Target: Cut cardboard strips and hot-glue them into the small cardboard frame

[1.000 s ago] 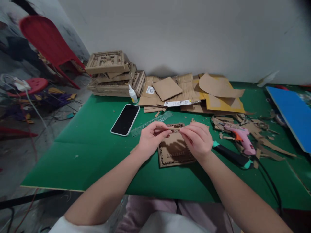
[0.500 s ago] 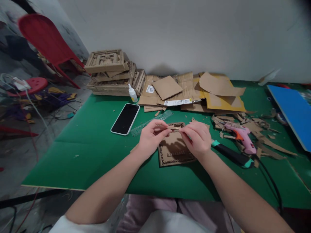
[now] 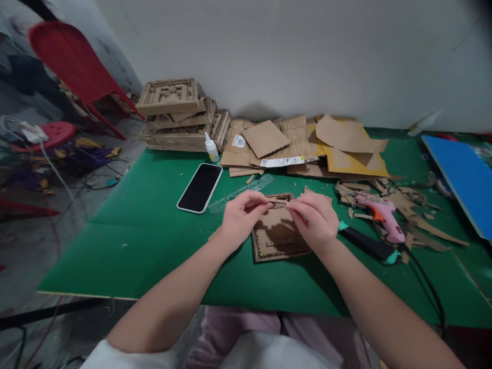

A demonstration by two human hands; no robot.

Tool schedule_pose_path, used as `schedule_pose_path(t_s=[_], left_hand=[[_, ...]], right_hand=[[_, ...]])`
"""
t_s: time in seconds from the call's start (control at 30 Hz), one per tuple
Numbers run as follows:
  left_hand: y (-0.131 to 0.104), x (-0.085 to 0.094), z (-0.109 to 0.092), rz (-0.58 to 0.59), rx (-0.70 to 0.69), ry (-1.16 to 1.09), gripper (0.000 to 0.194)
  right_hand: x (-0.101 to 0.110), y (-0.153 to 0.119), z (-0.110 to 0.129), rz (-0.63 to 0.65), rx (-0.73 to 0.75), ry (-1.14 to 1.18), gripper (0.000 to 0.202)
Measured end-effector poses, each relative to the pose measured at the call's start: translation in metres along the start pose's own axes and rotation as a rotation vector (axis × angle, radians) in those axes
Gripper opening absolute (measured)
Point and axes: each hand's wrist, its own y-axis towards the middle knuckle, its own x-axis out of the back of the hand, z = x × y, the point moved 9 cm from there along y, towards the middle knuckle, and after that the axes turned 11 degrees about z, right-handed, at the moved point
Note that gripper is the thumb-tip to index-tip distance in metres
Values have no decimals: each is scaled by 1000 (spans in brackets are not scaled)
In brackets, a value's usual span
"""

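Cardboard strip (image 3: 280,201) between both hands (image 3: 243,216)

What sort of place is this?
Likely a small craft workspace: a pink glue gun, cardboard scraps and a stack of layered cardboard pieces share a green tabletop.

Left forearm (image 3: 172,289) ran inward from lower left, right forearm (image 3: 378,294) from lower right; both were bare and converged. Left fingers (image 3: 255,197) and right fingers (image 3: 303,207) were curled in pinches, tips facing across a narrow gap.
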Motion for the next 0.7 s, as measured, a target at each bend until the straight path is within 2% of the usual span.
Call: schedule_pose_path(t_s=[0.13, 0.37, 0.7], left_hand=[[0, 3, -2, -33, -15, -12, 12], [-1, 0, 0, -6, -9, -27, 9], [-3, -1, 4, 18, -21, 26, 5]], right_hand=[[-2, 1, -10, -3, -127, 113, 14], [-2, 1, -4, -12, -88, 116, 19], [-1, 2, -5, -36, -171, 174, 20]])
